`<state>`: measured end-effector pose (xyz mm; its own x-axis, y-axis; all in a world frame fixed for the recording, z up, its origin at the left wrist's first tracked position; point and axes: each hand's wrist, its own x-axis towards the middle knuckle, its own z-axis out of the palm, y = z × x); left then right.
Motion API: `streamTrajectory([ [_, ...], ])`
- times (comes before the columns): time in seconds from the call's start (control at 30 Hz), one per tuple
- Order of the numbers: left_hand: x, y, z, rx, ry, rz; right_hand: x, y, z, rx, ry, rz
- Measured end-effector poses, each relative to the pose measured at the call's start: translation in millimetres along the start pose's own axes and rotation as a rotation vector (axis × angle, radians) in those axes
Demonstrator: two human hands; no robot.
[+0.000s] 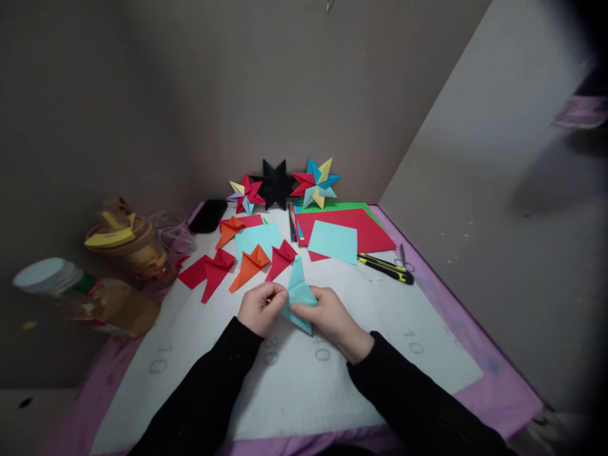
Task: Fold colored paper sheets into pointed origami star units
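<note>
A light blue piece of folded paper (299,292) is held up above the white mat, its narrow point away from me. My right hand (335,320) grips its right side, thumb lying across the front. On the left edge my left hand (263,307) pinches the paper between thumb and curled fingers; the exact fold under the fingertips is hidden. Just beyond my hands lie folded red (282,256) and orange (250,266) paper pieces, with another red piece (218,272) and a second orange piece (230,229) farther left.
Light blue sheets (334,240) lie on red paper (370,229). A yellow-black utility knife (387,268) and small scissors (403,258) are at right. Paper stars (317,183) lean on the wall. A phone (208,216), lidded cup (128,244) and bottle (111,304) stand left.
</note>
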<state>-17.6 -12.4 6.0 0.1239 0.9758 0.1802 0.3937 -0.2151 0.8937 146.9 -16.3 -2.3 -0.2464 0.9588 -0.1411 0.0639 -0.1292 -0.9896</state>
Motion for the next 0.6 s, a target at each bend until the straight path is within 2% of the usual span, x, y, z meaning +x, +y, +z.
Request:
streamTrajectory([
  [0.2,-0.7,-0.1,3.3,0.142,0.000,0.098,-0.3,-1.2,-0.5,0.047,-0.026,0.002],
  [0.4,0.1,-3.9,3.7,0.209,-0.079,0.094,0.0,-1.9,-0.7,0.131,0.010,0.025],
  [0.6,0.2,-5.7,3.3,0.247,-0.073,0.111,0.6,-3.2,-0.8,0.225,0.001,0.034],
])
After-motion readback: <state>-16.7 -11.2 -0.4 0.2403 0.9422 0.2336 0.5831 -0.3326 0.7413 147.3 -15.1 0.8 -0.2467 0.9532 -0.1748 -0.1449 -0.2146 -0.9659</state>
